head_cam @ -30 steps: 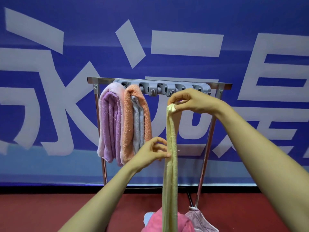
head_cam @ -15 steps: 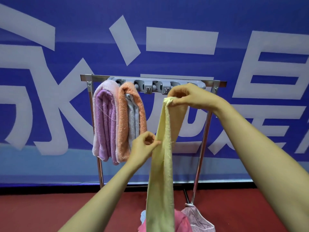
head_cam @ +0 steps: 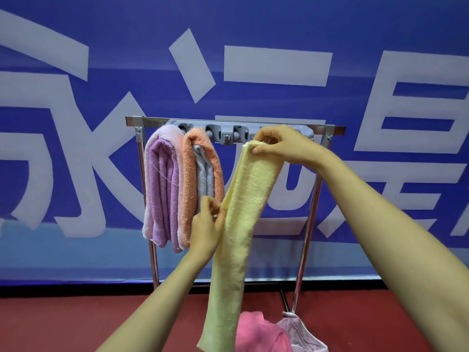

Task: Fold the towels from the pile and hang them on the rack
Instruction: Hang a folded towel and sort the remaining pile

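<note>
Your right hand (head_cam: 281, 146) pinches the towel (head_cam: 243, 219) top just below the rack (head_cam: 236, 121), left hand (head_cam: 206, 229) grips its edge lower.

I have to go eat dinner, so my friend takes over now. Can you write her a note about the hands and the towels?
Right hand pinches the top end of the yellow towel, by the rack.
Left hand grips its left edge about halfway down.
Done: purple towel and orange towel hang on the rack's left side.
Left: finish folding and hang the yellow one, then the pink towel and the rest of the pile on the floor.
</note>
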Action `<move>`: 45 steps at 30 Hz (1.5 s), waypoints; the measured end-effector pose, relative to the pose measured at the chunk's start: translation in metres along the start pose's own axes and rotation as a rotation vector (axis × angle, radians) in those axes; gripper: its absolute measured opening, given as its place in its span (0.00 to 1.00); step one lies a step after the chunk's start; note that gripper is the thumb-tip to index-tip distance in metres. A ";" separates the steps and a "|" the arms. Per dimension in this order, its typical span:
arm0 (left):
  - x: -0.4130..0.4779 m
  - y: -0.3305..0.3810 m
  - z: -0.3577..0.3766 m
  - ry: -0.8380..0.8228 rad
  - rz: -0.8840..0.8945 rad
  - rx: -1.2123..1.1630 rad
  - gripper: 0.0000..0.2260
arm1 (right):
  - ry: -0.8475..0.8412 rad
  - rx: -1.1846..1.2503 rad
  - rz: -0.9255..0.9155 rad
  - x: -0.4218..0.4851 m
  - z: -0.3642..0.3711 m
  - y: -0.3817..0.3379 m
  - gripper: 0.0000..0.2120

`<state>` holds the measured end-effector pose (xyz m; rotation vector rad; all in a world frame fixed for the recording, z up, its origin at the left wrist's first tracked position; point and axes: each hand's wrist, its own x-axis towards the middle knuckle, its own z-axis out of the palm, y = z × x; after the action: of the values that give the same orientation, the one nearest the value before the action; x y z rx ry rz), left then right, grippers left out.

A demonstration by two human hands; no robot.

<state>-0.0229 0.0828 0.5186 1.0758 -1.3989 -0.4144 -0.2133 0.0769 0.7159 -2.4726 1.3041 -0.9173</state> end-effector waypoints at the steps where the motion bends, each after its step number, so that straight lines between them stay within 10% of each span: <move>1: 0.000 0.000 -0.001 -0.028 -0.011 -0.023 0.13 | -0.003 -0.001 -0.007 0.000 0.000 -0.002 0.10; 11: -0.009 0.008 0.001 -0.341 -0.289 -0.542 0.09 | 0.021 -0.067 -0.004 0.010 0.001 -0.001 0.10; 24: -0.041 -0.025 0.058 -0.468 -0.164 -0.013 0.11 | 0.031 -0.144 -0.010 0.002 -0.008 0.004 0.10; 32: -0.051 -0.041 0.053 -0.575 -0.447 -0.187 0.12 | 0.137 -0.273 0.094 0.000 -0.010 0.035 0.10; 39: 0.004 0.059 0.021 -0.610 -0.270 -0.488 0.06 | -0.009 -0.461 0.291 -0.012 0.022 0.068 0.11; 45: 0.057 0.087 0.005 -0.459 -0.391 -0.480 0.03 | -0.097 -0.190 0.388 -0.038 0.066 0.085 0.08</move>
<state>-0.0468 0.0798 0.6200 0.8768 -1.3717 -1.2791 -0.2471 0.0495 0.6104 -2.2333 1.8212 -0.5957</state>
